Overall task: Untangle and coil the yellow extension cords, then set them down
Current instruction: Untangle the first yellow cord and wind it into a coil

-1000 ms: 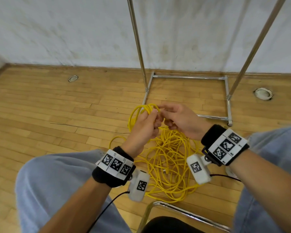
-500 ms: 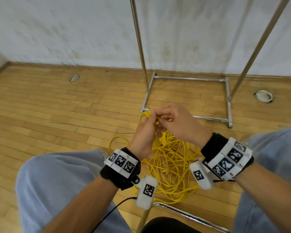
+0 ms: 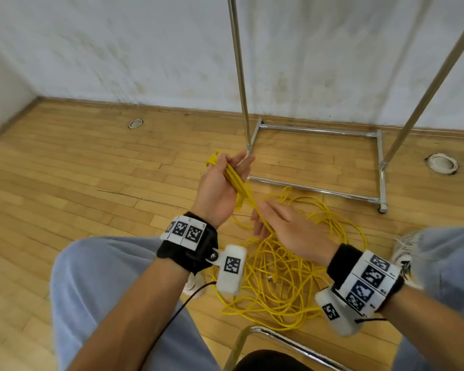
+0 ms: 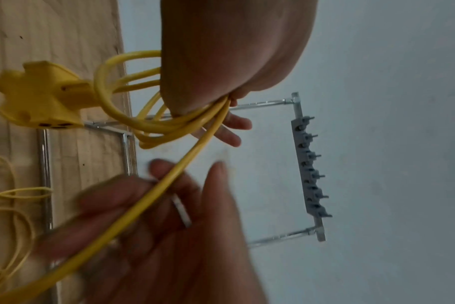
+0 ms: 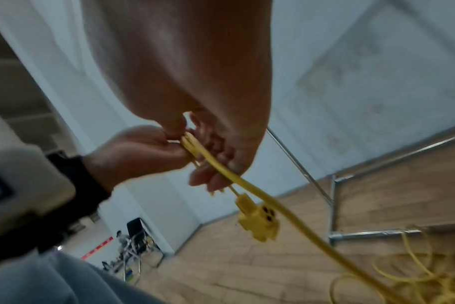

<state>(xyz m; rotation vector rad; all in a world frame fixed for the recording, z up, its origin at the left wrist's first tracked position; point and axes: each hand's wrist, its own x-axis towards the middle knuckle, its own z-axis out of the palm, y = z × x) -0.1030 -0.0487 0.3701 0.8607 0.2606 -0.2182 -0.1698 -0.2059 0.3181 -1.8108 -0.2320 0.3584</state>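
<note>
Two hands work at the centre of the head view. Left hand (image 3: 221,188), palm turned up: its grip is clenched around a bundle of coiled loops (image 3: 236,180) of yellow extension cord, several strands lying side by side across the palm. In the left wrist view the same loops (image 4: 153,127) hang from under the palm, and a yellow multi-outlet socket end (image 4: 39,100) dangles just beside them at the left of the frame; the right wrist view shows this socket end (image 5: 257,222) hanging below the fingers.

Right hand (image 3: 289,231), lower and to the right of the left hand: one yellow strand (image 3: 260,215) runs from the left palm down across its fingers (image 4: 133,197). The fingers are loosely bent around the strand; motion blur prevents telling whether this grip is clamped on the strand or only guiding it.

Below both hands, in the lower centre of the head view, the remaining cord lies as a loose tangled pile (image 3: 292,274) on the wooden floor (image 3: 91,183), between the person's knees.

Beyond the pile, in the upper right of the frame, a chrome garment rack (image 3: 319,131) stands on the floor against a white wall (image 3: 118,49). A chrome chair frame (image 3: 279,341) shows at the bottom edge
</note>
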